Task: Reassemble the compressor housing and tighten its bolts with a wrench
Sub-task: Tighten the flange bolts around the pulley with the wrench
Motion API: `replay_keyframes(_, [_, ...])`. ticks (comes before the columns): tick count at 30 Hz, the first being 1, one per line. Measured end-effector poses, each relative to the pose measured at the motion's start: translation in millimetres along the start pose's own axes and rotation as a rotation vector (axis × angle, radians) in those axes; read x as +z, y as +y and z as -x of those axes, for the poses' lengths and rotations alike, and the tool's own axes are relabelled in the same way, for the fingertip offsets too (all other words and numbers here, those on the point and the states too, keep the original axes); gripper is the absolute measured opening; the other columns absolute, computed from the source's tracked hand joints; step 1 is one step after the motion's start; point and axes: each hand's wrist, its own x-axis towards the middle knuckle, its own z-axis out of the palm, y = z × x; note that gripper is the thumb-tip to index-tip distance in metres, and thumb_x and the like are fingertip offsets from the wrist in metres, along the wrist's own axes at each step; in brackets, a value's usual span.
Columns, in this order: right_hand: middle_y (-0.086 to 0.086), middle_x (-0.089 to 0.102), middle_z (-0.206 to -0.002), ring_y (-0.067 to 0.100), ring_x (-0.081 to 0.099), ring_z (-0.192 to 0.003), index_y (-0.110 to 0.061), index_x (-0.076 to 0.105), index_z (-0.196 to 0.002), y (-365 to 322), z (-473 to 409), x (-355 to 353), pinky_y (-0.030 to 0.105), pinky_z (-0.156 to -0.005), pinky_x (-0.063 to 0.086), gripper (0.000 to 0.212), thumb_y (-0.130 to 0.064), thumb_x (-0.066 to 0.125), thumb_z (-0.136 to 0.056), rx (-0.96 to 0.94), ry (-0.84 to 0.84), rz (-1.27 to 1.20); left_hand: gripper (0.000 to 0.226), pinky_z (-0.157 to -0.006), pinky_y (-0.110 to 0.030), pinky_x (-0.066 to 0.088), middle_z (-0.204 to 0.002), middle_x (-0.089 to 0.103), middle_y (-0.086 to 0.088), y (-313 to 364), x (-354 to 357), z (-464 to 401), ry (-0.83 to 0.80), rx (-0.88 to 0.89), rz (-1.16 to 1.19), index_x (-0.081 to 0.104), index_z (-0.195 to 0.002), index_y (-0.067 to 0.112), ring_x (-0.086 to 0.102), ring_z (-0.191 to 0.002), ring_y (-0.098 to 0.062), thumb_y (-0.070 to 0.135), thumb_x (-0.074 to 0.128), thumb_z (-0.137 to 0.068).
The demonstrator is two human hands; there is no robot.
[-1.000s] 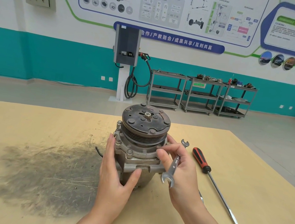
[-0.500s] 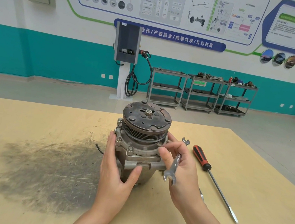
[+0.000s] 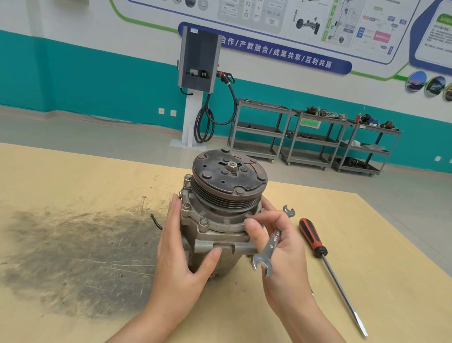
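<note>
Plywood table (image 3: 49,179): dark smudge (image 3: 76,261) at left, bare board beyond it out to the edges. Compressor (image 3: 221,216) upright at centre, pulley up. Screwdriver (image 3: 329,270) lies just right, apart. Wall banner reads 合作/产教融合/成果共享/互利共赢. Left hand (image 3: 180,262) cups the housing, thumb on its flange. Right hand (image 3: 283,251) holds a wrench (image 3: 271,244) across the palm, thumb and forefinger pinching at the flange rim.
</note>
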Motion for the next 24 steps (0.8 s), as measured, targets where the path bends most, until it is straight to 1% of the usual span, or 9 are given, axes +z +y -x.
replay_keyframes(2, [-0.016, 0.063, -0.127, 0.003, 0.060, -0.118, -0.026, 0.066, -0.074, -0.4, -0.8, 1.1, 0.017, -0.086, 0.051, 0.010, -0.022, 0.075, -0.072, 0.020, 0.034, -0.029, 0.091, -0.121, -0.053, 0.027, -0.165, 0.020, 0.010, -0.5, -0.3, -0.2, -0.004, -0.008, 0.002, 0.004, -0.147, 0.065, 0.023, -0.152, -0.015, 0.057, 0.065, -0.079])
replay_keyframes(6, [-0.002, 0.059, -0.135, 0.013, 0.051, -0.129, -0.028, 0.070, -0.086, 0.4, 1.9, -1.3, 0.033, -0.099, 0.044, 0.009, -0.034, 0.074, -0.080, 0.011, 0.013, 0.053, 0.091, -0.121, -0.053, 0.026, -0.166, 0.019, 0.011, 1.0, -0.5, -0.1, -0.003, -0.007, -0.022, 0.003, -0.149, 0.063, 0.021, -0.152, -0.013, 0.057, 0.063, -0.081])
replay_keyframes(9, [-0.009, 0.058, -0.138, 0.002, 0.044, -0.134, -0.024, 0.073, -0.093, 0.4, 3.1, -3.7, 0.022, -0.106, 0.042, 0.016, -0.036, 0.066, -0.086, -0.036, -0.049, 0.078, 0.091, -0.122, -0.052, 0.025, -0.166, 0.016, 0.013, 1.7, -0.4, 0.1, 0.002, -0.009, -0.046, 0.001, -0.149, 0.060, 0.018, -0.153, -0.012, 0.059, 0.062, -0.082])
replay_keyframes(13, [-0.010, 0.060, -0.134, 0.001, 0.052, -0.126, -0.018, 0.069, -0.085, 0.7, -0.2, -3.6, 0.014, -0.093, 0.047, 0.006, -0.023, 0.067, -0.083, -0.004, -0.050, 0.026, 0.093, -0.122, -0.053, 0.025, -0.166, 0.016, 0.010, 0.6, -0.3, -0.8, -0.001, -0.022, -0.041, 0.002, -0.153, 0.050, 0.019, -0.153, -0.015, 0.058, 0.062, -0.083])
replay_keyframes(16, [-0.008, 0.062, -0.130, 0.002, 0.059, -0.118, -0.015, 0.063, -0.081, -0.3, -1.3, -1.2, 0.015, -0.085, 0.051, 0.012, -0.021, 0.072, -0.076, 0.008, 0.000, -0.015, 0.092, -0.122, -0.053, 0.024, -0.167, 0.016, 0.009, 2.8, -0.1, -1.1, 0.004, -0.025, -0.050, 0.002, -0.153, 0.048, 0.019, -0.153, -0.014, 0.057, 0.062, -0.083])
replay_keyframes(18, [-0.009, 0.062, -0.130, 0.004, 0.060, -0.117, -0.019, 0.062, -0.079, 0.3, -1.3, 0.9, 0.018, -0.085, 0.052, 0.015, -0.023, 0.075, -0.073, 0.014, 0.026, -0.022, 0.092, -0.122, -0.053, 0.024, -0.167, 0.015, 0.009, 3.1, -0.2, -0.6, 0.003, -0.031, -0.040, 0.003, -0.153, 0.047, 0.019, -0.153, -0.015, 0.056, 0.063, -0.083])
replay_keyframes(20, [-0.008, 0.060, -0.133, 0.007, 0.058, -0.122, -0.022, 0.063, -0.081, 2.2, -0.5, 0.9, 0.027, -0.093, 0.051, 0.015, -0.026, 0.076, -0.074, 0.009, 0.020, -0.017, 0.092, -0.122, -0.053, 0.024, -0.167, 0.015, 0.008, 2.5, -0.3, -0.4, 0.004, -0.027, -0.046, 0.002, -0.153, 0.046, 0.018, -0.153, -0.015, 0.056, 0.063, -0.084])
replay_keyframes(22, [-0.009, 0.058, -0.137, 0.008, 0.051, -0.130, -0.025, 0.068, -0.087, 3.1, 1.3, -0.2, 0.039, -0.107, 0.042, 0.017, -0.036, 0.075, -0.076, 0.001, 0.015, 0.039, 0.092, -0.122, -0.053, 0.023, -0.167, 0.014, 0.009, 2.3, -0.3, -0.2, 0.003, -0.023, -0.054, 0.002, -0.152, 0.047, 0.017, -0.154, -0.013, 0.056, 0.062, -0.084])
replay_keyframes(24, [-0.010, 0.057, -0.139, 0.007, 0.044, -0.135, -0.027, 0.071, -0.093, 3.2, 2.3, -1.3, 0.045, -0.113, 0.035, 0.020, -0.041, 0.070, -0.079, -0.008, 0.001, 0.081, 0.091, -0.122, -0.053, 0.023, -0.167, 0.014, 0.009, 2.8, -0.3, 0.1, 0.003, -0.020, -0.056, 0.002, -0.152, 0.048, 0.017, -0.154, -0.013, 0.056, 0.062, -0.084])
